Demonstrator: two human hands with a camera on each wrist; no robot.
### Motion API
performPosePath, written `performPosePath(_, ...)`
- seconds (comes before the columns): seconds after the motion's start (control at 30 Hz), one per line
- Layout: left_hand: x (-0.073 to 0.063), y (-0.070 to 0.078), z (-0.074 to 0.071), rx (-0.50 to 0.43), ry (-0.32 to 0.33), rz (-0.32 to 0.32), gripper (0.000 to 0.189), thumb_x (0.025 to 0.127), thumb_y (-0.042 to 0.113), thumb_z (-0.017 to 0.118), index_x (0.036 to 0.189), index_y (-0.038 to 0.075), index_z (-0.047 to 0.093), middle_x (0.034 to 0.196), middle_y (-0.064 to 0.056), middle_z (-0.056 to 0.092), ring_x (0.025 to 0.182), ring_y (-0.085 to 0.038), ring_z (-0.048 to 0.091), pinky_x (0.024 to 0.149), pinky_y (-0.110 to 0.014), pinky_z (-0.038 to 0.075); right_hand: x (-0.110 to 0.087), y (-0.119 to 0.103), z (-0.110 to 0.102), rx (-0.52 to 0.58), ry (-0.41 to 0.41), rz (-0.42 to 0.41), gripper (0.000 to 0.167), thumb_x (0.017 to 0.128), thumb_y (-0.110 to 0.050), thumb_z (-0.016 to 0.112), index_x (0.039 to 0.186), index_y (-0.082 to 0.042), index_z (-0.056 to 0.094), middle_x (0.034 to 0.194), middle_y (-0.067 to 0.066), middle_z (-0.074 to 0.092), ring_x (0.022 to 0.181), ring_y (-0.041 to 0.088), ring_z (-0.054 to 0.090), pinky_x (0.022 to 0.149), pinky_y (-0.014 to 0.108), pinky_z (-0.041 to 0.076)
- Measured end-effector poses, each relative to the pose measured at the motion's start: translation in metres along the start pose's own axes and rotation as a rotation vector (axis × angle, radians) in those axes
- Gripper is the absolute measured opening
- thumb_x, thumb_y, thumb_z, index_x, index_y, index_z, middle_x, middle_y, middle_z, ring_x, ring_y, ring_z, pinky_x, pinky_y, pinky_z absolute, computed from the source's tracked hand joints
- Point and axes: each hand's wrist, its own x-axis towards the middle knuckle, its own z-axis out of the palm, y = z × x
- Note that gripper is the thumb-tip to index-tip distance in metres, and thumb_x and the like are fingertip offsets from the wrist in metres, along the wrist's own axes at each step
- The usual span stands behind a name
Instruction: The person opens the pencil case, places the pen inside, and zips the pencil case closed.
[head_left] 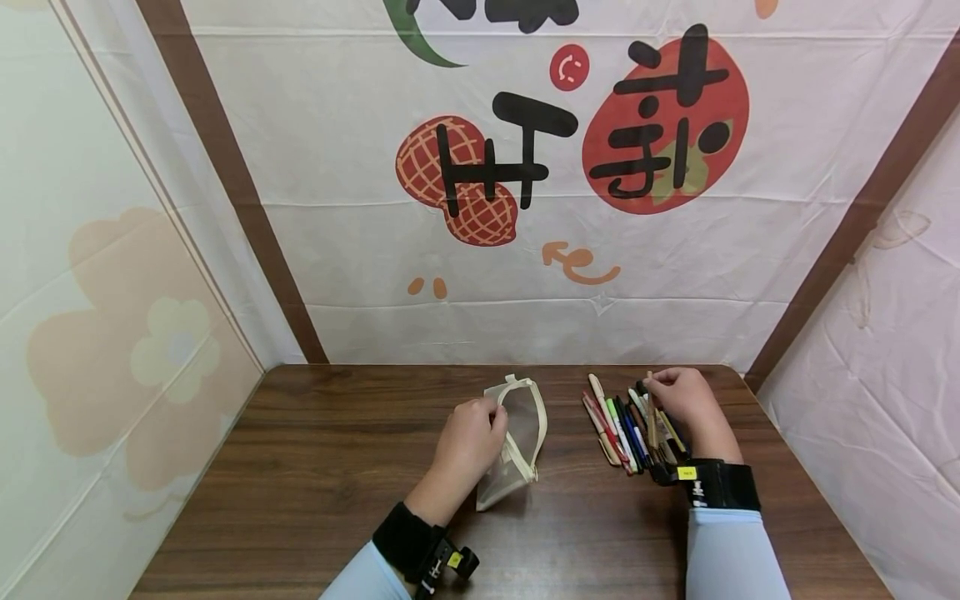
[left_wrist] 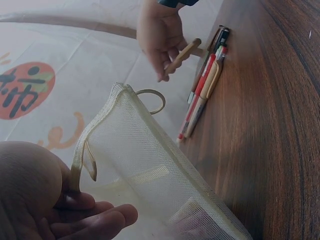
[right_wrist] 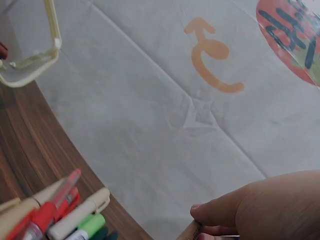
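Note:
A cream mesh zip pouch (head_left: 501,487) stands with its mouth open near the middle of the table. My left hand (head_left: 467,437) pinches one edge of that mouth; in the left wrist view the zip tape (left_wrist: 75,175) runs between thumb and fingers. Over the pens at the right, my right hand (head_left: 684,402) pinches a tan, wood-coloured pen (left_wrist: 182,57) by one end. Below it lies a row of several pens (head_left: 613,425), among them a red pen (left_wrist: 204,77), a beige one and a green-capped one (right_wrist: 92,225).
The brown wooden table (head_left: 330,467) ends at a back edge just beyond the pens. A white printed cloth (head_left: 360,250) hangs behind it, with more cloth on both sides. Each wrist wears a black strap (head_left: 408,537) with a camera.

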Motion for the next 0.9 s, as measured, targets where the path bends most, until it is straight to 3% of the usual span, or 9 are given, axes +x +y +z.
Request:
performPosePath(0.17,0.000,0.000,0.000,0.007,0.004,0.002,0.038,0.113,0.019,0.060,0.075,0.017,0.060,0.076,-0.002,0.062,0.065,-0.016,0.054,0.063,-0.035,0.049,-0.001,-0.013,0.005,0.033,-0.008,-0.034,0.044,0.117,-0.032,0.063,0.141,0.004,0.073,0.116,0.021,0.082,0.109,0.037,0.078,0.097,0.056,0.061)
performPosePath(0.33,0.000,0.000,-0.001,0.004,-0.004,-0.005,0.037,0.113,0.019,0.059,0.076,0.017,0.062,0.077,-0.002,0.061,0.065,-0.015,0.054,0.062,-0.034,0.048,-0.006,-0.032,0.011,0.081,-0.033,-0.107,0.044,0.117,-0.033,0.065,0.145,0.000,0.070,0.127,0.025,0.079,0.109,0.040,0.077,0.087,0.044,0.062)
performPosePath(0.43,0.000,0.000,0.000,0.001,-0.002,-0.002,0.037,0.113,0.018,0.060,0.076,0.017,0.062,0.076,-0.002,0.061,0.064,-0.015,0.053,0.062,-0.034,0.047,-0.010,-0.045,0.018,0.123,-0.045,-0.148,0.046,0.116,-0.031,0.066,0.151,-0.002,0.066,0.131,0.026,0.077,0.104,0.042,0.076,0.082,0.043,0.061)
performPosePath(0.6,0.000,-0.001,0.001,0.007,0.013,0.007,0.038,0.111,0.018,0.061,0.073,0.017,0.060,0.076,-0.003,0.062,0.066,-0.016,0.054,0.063,-0.035,0.049,-0.012,-0.062,0.033,0.189,-0.065,-0.181,0.045,0.116,-0.028,0.067,0.155,-0.005,0.064,0.124,0.021,0.079,0.102,0.041,0.077,0.088,0.052,0.064)
performPosePath(0.7,0.001,-0.001,0.001,0.008,0.017,0.011,0.037,0.110,0.017,0.061,0.073,0.016,0.060,0.076,-0.003,0.062,0.066,-0.016,0.054,0.063,-0.035,0.050,-0.013,-0.071,0.043,0.208,-0.069,-0.192,0.043,0.115,-0.028,0.068,0.153,-0.006,0.065,0.122,0.019,0.080,0.103,0.038,0.078,0.088,0.049,0.064)
performPosePath(0.83,0.000,-0.001,0.000,0.007,0.012,0.007,0.037,0.111,0.018,0.061,0.074,0.017,0.061,0.077,-0.003,0.063,0.066,-0.016,0.054,0.063,-0.036,0.050,-0.014,-0.077,0.057,0.221,-0.054,-0.214,0.042,0.114,-0.028,0.070,0.150,-0.006,0.066,0.120,0.019,0.082,0.100,0.042,0.079,0.077,0.039,0.062)
performPosePath(0.9,0.000,0.000,0.000,0.006,0.010,0.005,0.037,0.111,0.018,0.060,0.074,0.017,0.061,0.077,-0.003,0.063,0.066,-0.017,0.055,0.063,-0.036,0.050,-0.014,-0.080,0.065,0.249,-0.042,-0.218,0.040,0.114,-0.027,0.071,0.148,-0.007,0.067,0.119,0.018,0.082,0.097,0.041,0.079,0.078,0.041,0.064)
